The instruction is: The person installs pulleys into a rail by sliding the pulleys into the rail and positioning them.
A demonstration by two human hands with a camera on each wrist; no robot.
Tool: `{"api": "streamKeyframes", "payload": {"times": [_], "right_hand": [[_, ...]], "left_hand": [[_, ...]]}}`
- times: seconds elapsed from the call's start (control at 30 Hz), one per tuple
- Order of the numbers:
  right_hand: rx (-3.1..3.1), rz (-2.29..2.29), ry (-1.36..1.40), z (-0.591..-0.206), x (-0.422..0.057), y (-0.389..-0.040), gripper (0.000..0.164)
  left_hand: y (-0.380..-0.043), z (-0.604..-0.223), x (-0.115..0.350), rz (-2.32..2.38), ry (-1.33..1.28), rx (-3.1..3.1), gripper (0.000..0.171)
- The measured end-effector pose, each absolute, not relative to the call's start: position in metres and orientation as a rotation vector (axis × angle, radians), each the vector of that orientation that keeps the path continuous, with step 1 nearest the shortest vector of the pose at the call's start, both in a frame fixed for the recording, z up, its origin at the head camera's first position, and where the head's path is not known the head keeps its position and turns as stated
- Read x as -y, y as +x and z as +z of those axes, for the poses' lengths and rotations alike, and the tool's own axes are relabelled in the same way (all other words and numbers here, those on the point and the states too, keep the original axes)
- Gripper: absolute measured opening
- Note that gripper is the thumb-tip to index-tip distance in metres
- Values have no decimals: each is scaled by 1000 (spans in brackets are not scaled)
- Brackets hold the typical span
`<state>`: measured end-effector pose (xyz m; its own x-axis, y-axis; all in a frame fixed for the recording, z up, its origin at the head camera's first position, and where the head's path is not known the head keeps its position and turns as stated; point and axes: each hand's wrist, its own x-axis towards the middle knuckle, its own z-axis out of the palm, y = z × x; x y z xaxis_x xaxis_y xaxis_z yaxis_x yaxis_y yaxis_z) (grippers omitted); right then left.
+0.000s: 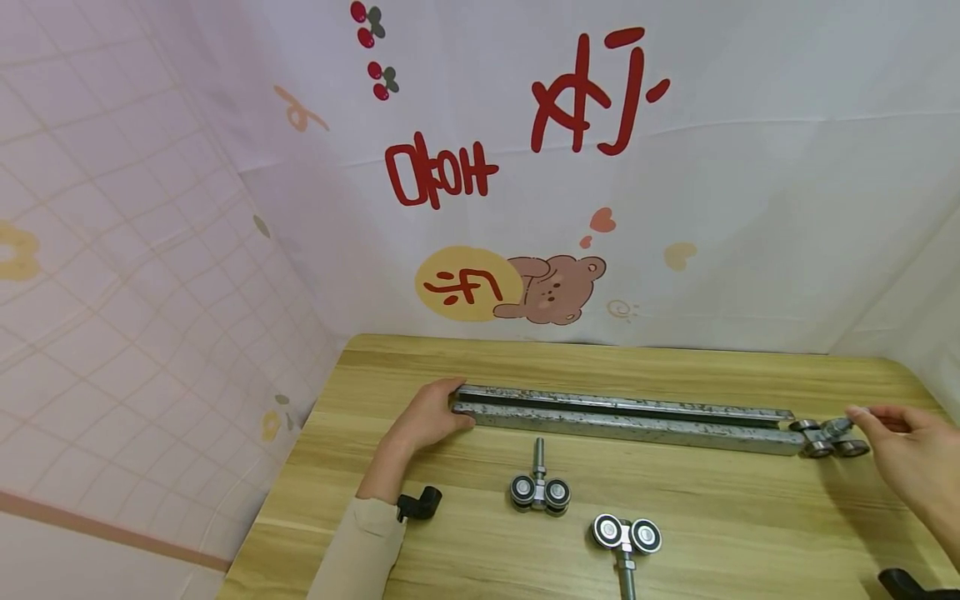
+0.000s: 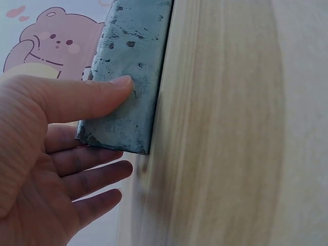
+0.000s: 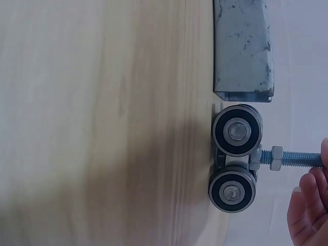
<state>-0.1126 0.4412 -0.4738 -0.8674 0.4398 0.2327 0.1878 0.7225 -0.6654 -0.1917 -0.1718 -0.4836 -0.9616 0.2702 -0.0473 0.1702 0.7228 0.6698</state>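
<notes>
A long grey metal channel rail (image 1: 630, 428) with dark specks lies across the table, its slot facing up. My left hand (image 1: 423, 414) grips its left end, the thumb (image 2: 110, 97) pressed on the near side wall and fingers at the far side. At the other end, my right hand (image 1: 911, 442) pinches the threaded bolt (image 3: 302, 159) of a roller trolley (image 3: 237, 169). That trolley's wheels rest on the table in line with the rail's end, bolt up. Two more roller trolleys lie nearer: one (image 1: 539, 492) with its bolt pointing away, another (image 1: 627, 533) with its bolt towards me.
The wooden table (image 1: 420, 358) meets a white printed cloth wall (image 1: 750, 308) at the back, with another cloth wall (image 1: 135, 292) on the left. A black wrist camera (image 1: 422, 503) sits at my left wrist.
</notes>
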Motion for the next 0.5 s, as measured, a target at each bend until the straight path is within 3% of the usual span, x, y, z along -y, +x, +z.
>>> {"api": "streamKeyframes", "payload": {"times": [0.5], "right_hand": [[2593,823,-473,-471,-432,-115,48]], "left_hand": [[-192,-484,172,1069,368,-2785,77]]}}
